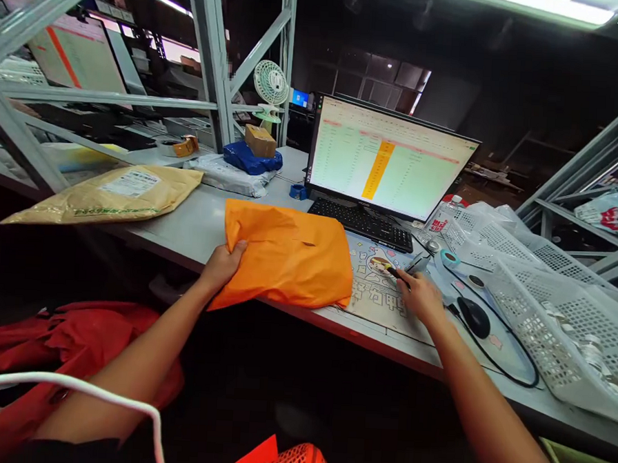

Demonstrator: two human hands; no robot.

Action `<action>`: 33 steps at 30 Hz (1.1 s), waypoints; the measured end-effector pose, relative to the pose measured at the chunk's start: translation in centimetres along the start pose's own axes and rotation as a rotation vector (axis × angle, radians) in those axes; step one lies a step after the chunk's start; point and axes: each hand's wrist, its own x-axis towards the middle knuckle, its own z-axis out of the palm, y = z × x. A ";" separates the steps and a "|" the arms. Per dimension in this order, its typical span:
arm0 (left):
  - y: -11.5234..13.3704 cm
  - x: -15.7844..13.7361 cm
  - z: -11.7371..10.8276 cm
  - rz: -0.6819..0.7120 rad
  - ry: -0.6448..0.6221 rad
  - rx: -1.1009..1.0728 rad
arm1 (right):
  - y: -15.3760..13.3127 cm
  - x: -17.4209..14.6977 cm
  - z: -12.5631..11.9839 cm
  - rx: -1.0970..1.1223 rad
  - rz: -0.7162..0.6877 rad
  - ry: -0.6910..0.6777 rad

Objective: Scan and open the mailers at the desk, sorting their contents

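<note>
My left hand [224,268] is closed on the left edge of an orange mailer bag [297,258]. The bag rests partly on the desk's front edge, and a short slit shows in its upper face. My right hand [420,292] lies over the printed desk mat [372,300], to the right of the bag and apart from it. Its fingers are wrapped round a slim black tool [396,272], possibly a utility knife; the blade end is hard to make out. A black mouse [473,317] sits just right of that hand.
Behind the bag are a keyboard [364,224] and a lit monitor [390,160]. White perforated baskets [536,333] line the right side. At left lie a tan padded parcel [108,197], a blue parcel [251,159] and a small carton [260,141]. A white cable [73,383] crosses the lower left.
</note>
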 end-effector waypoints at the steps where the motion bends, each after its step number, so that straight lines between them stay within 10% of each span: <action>1: 0.0 0.2 0.2 -0.011 -0.049 0.045 | 0.4 -0.1 1.2 0.011 0.008 -0.003; 4: 0.7 0.3 0.0 -0.038 -0.143 0.185 | 0.8 -0.8 3.3 0.010 -0.012 0.022; 9: 3.8 0.6 -1.9 0.240 0.069 0.432 | -1.9 -0.6 0.9 0.146 -0.088 0.174; 14: 9.7 2.2 1.5 0.641 -0.294 0.428 | -12.6 -0.9 -3.3 0.459 -0.473 0.253; 19: 11.6 2.7 5.5 0.787 -0.470 0.668 | -21.5 -4.4 -0.3 0.322 -0.577 0.066; 33: 11.2 1.9 5.0 0.775 -0.439 0.680 | -21.5 -6.5 3.0 0.356 -0.547 0.091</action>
